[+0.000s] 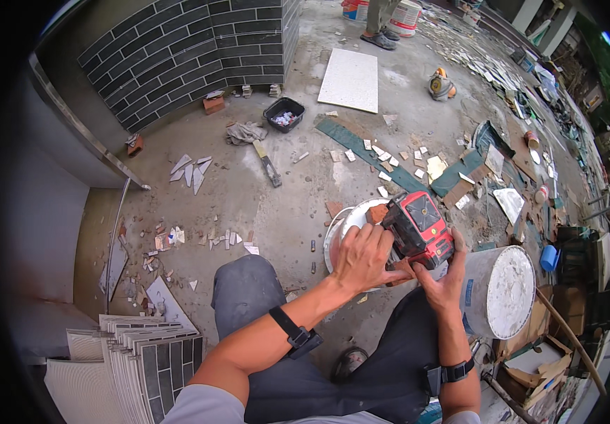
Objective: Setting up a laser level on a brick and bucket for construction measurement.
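Note:
A red and black box-shaped laser level [423, 225] sits tilted over the white bucket [334, 244] between my knees. My left hand [367, 256] is closed at its left side, fingers curled and thumb reaching under its near edge, where a reddish brick piece shows. My right hand [445, 277] grips the near right corner, its thumb below and fingers along the right side. Another orange brick chunk [377, 213] lies on the bucket, beyond my left knuckles. Parts of the bucket top are hidden by my hands and the level.
Right of my knee stands another white bucket [513, 293]. Dark tile sheets [167, 367] are stacked at lower left. Ahead lie a scraper-like tool [268, 166], a black tub [283, 114], a white board [349, 79] and scattered tile shards. A person [381, 28] stands at the far end.

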Available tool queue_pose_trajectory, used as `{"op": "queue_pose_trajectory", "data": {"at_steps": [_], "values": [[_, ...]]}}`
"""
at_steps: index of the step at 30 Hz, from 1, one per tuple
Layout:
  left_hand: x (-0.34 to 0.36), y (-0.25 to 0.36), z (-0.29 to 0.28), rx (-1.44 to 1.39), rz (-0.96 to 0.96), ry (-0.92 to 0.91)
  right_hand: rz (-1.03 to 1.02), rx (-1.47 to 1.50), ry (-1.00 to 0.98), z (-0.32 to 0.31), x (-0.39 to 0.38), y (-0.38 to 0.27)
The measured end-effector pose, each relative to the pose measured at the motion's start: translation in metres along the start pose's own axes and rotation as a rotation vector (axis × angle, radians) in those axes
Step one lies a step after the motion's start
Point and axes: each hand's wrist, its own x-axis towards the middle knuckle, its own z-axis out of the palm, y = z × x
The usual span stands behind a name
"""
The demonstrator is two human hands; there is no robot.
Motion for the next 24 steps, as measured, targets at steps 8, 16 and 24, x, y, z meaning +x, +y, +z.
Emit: {"op": "queue_pose_trajectory", "data": {"at_steps": [8, 16, 24], "values": [[0.0032, 0.0003, 0.0037, -0.016, 0.019, 0.072, 0.03, 0.027, 0.016, 0.0033, -0.0008, 0.0], [-0.0008, -0.001, -0.0006, -0.004, 0.028, 0.027, 0.02, 0.009, 0.018, 0.0019, -0.0016, -0.0016], [-0.0021, -0.0014, 0.0003, -0.006, 0.018, 0.032, -0.011, -0.022, 0.024, 0.0011, -0.0014, 0.0015]]}}
